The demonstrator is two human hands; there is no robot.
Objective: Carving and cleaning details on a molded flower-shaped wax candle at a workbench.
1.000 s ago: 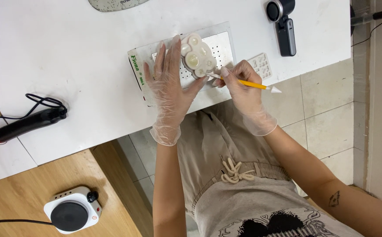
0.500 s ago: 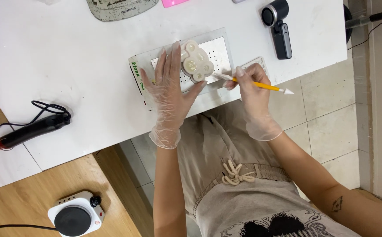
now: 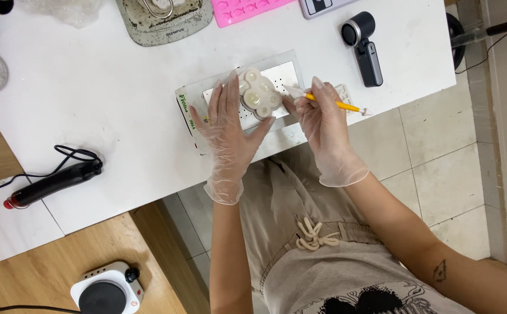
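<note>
A cream flower-shaped clay piece (image 3: pixel 258 93) sits on a grey dotted mat (image 3: pixel 282 74) that lies on a flat white box (image 3: pixel 190 104) near the table's front edge. My left hand (image 3: pixel 230 131), in a clear glove, rests flat on the mat with its fingertips against the piece's left side. My right hand (image 3: pixel 323 125), also gloved, grips a thin yellow modelling tool (image 3: pixel 335 103). The tool's white tip touches the right side of the clay piece.
A black handheld camera (image 3: pixel 365 45) lies at the right of the white table (image 3: pixel 90 104). At the back stand a pink mould (image 3: pixel 247 8) and a grey dish (image 3: pixel 163 20). A black corded tool (image 3: pixel 52 183) lies left. A small hotplate (image 3: pixel 107 291) sits on the wooden surface below.
The view has shifted, so everything appears lower in frame. My right hand has turned the yellow tool a little against the clay piece; my left hand stays on the mat.
</note>
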